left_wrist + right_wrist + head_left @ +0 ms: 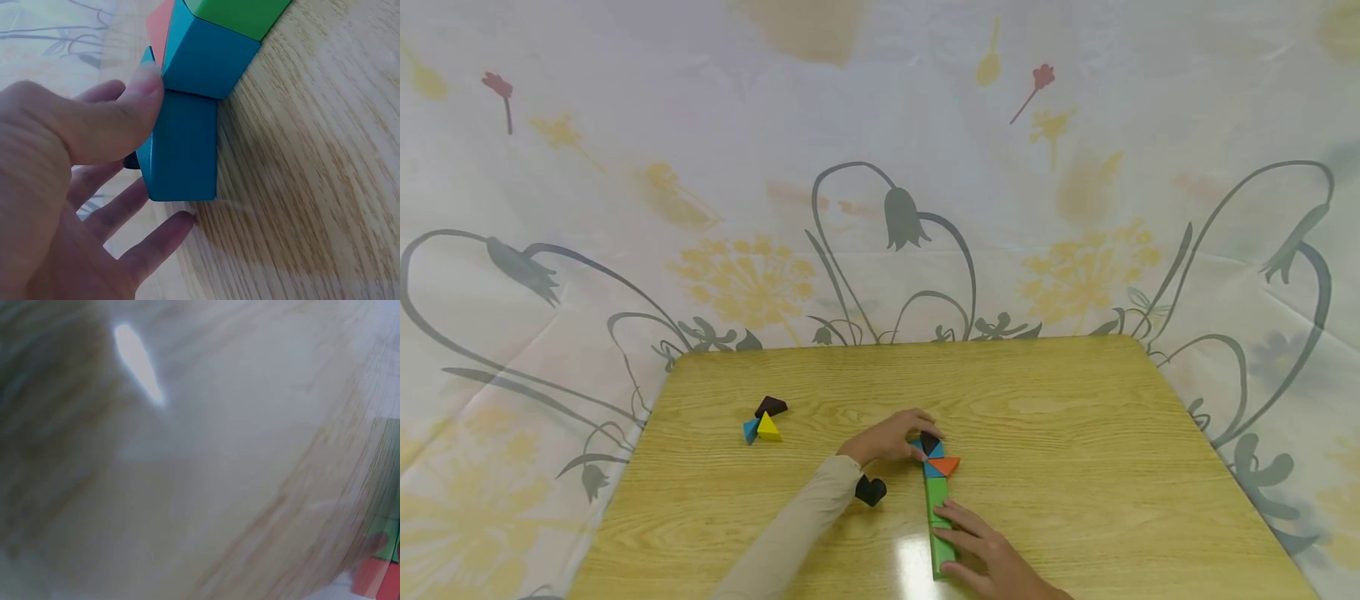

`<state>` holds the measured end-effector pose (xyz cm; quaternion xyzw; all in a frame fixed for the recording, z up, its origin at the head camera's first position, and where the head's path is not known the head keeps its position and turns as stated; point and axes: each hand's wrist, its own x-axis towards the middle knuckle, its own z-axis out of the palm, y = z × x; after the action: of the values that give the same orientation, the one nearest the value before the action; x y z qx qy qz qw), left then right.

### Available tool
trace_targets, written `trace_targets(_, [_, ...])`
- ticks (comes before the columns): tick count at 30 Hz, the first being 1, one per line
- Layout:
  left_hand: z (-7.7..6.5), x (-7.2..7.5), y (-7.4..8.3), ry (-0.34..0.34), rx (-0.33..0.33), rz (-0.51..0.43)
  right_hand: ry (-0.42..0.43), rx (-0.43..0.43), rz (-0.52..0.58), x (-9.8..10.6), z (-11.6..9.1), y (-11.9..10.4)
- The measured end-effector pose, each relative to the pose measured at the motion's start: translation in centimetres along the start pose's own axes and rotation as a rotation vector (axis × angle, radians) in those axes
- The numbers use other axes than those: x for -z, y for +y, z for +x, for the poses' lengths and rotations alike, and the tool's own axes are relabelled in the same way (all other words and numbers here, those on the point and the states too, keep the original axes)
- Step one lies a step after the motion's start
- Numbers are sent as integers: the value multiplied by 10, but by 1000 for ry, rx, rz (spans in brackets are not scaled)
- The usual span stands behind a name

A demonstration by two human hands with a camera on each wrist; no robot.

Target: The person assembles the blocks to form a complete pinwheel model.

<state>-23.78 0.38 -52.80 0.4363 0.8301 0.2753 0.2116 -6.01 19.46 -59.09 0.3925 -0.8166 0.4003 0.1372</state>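
A row of blocks lies on the wooden table, with green blocks (937,497) at the near end. Beyond them are blue blocks (932,471), an orange triangular block (946,466) and a black block (929,442). My left hand (891,437) curls around the far end of the row. In the left wrist view, its thumb presses a blue block (184,150), with fingers reaching around the other side. Across the near green block lie the spread, nearly straight fingers of my right hand (988,554). The right wrist view is blurred, with a red block (375,578) at its edge.
A black heart-like piece (871,490) lies beside my left forearm. Farther left sit a yellow block (768,427), a blue block (750,430) and a dark block (771,407) in a cluster. A flower-patterned sheet (880,275) hangs behind the table (1060,400).
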Motion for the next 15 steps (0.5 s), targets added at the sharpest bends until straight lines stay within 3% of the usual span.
trace_targets(5, [2, 1, 2, -55, -4, 9, -7, -11, -1, 1, 0, -2])
trace_targets(15, [5, 0, 2, -64, 4, 18, -18, -22, -3, 2, 0, -3])
